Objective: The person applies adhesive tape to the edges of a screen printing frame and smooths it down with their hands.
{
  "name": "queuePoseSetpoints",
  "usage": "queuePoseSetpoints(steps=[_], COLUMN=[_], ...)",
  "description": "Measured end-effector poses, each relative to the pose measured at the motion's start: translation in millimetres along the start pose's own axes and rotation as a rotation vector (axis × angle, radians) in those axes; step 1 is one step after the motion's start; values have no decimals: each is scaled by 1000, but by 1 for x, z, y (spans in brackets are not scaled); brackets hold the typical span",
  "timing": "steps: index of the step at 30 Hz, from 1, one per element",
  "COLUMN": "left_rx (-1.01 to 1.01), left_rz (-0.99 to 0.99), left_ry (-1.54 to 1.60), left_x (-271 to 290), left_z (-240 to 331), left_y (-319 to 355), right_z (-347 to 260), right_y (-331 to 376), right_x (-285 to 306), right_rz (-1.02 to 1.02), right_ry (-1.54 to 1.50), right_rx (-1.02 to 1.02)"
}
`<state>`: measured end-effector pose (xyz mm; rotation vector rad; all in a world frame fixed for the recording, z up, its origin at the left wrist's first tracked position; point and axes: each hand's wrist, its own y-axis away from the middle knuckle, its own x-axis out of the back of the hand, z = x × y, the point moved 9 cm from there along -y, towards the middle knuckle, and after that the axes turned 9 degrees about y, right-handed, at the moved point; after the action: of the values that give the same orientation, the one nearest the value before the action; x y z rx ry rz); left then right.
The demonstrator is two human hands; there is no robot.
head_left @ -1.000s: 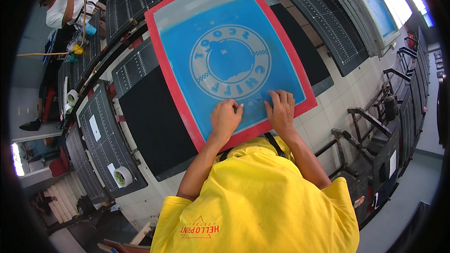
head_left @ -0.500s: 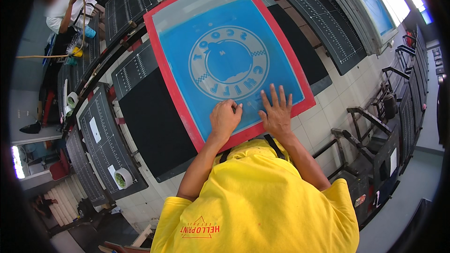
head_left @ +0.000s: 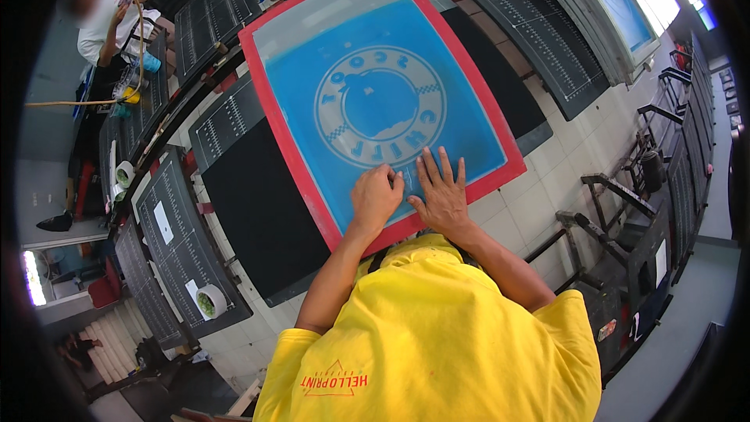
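A screen-printing frame (head_left: pixel 500 175) with a red rim lies in front of me, its blue mesh (head_left: pixel 297 78) bearing a pale round design with lettering. My left hand (head_left: pixel 377 197) rests on the mesh near the close edge, fingers curled in and thumb against them. Whatever it may pinch is hidden. Beside it, my right hand (head_left: pixel 443 194) lies flat on the mesh with fingers spread, just below the design. Black cloth (head_left: pixel 258 203) shows under the frame on both sides.
Black printing boards (head_left: pixel 531 23) with rows of white marks stand around the frame. A tape roll (head_left: pixel 211 302) sits on a left board (head_left: pixel 176 227). More screens (head_left: pixel 609 0) lean at the upper right. Another person (head_left: pixel 109 31) works at the upper left, near a hanging hose (head_left: pixel 139 16).
My right hand has slid left across the mesh, closer to my left hand, which stays in place. The person at the upper left has shifted their hands.
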<state>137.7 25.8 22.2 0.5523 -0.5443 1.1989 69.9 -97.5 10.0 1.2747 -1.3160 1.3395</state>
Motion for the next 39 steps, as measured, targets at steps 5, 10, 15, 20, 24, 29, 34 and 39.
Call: queuePoseSetpoints(steps=[5, 10, 15, 20, 24, 29, 34, 39], left_rx=[-35, -72, -42, -107, -326, -525, -500, -483], left_rz=[-20, -27, 13, 82, 105, -6, -74, -62], left_ry=[-30, 11, 161, 219, 130, -179, -421, -404], left_x=[-1, -3, 2, 11, 19, -7, -12, -14], left_z=[2, -5, -11, -12, 20, 31, 24, 30], left_y=[-3, -3, -3, 0, 18, 48, 62, 65], right_z=[-7, -10, -20, -28, -9, 1, 25, 18], right_y=[-2, -1, -2, -2, 3, 3, 6, 9], right_x=[1, 1, 3, 5, 6, 10, 16, 8], right_rz=[13, 2, 1, -15, 65, 12, 58, 67], right_ry=[-11, -30, -63, -180, -139, -98, -66, 8], right_rx=[66, 116, 228, 396, 201, 161, 88, -10])
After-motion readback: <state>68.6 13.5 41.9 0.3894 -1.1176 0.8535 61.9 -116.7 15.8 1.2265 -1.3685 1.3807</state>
